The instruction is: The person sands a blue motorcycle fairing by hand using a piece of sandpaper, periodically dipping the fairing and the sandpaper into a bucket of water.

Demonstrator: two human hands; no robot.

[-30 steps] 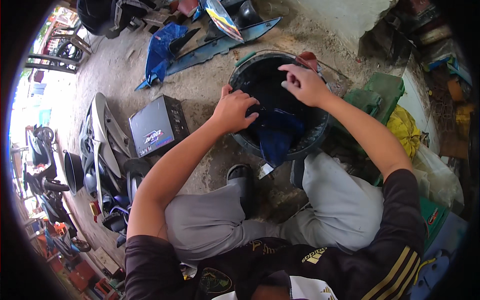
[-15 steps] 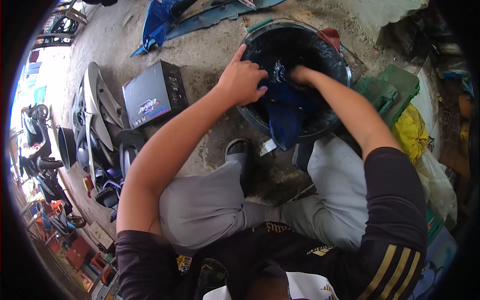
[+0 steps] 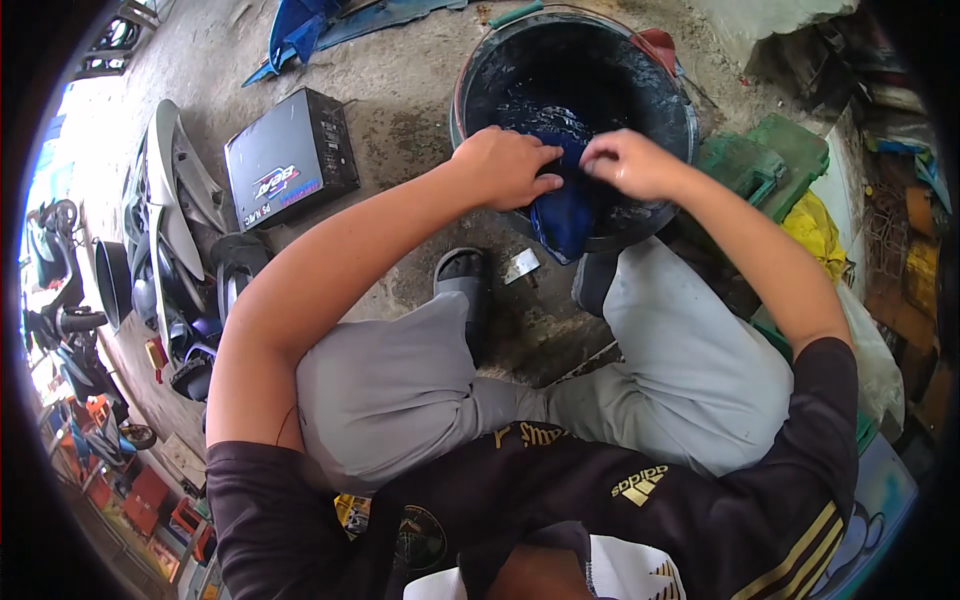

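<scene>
Over a black bucket point(image 3: 640, 85) on the rough floor, the person sits bent forward, both hands above its near half. A glossy blue panel point(image 3: 563, 225) stands partly inside, its pointed end lapping over the near rim. The left hand point(image 3: 507, 167) lies along the panel's left edge, thumb apart from the forefinger; I can't tell whether it grips. The right hand point(image 3: 627, 165) hangs just beside the panel, fingers curled; whether they pinch anything I can't make out. To the left sits a dark box point(image 3: 272, 160) with white, red and blue lettering on its face. The dark shirt point(image 3: 570, 500) carries gold lettering, a gold emblem, a round badge and gold sleeve stripes.
</scene>
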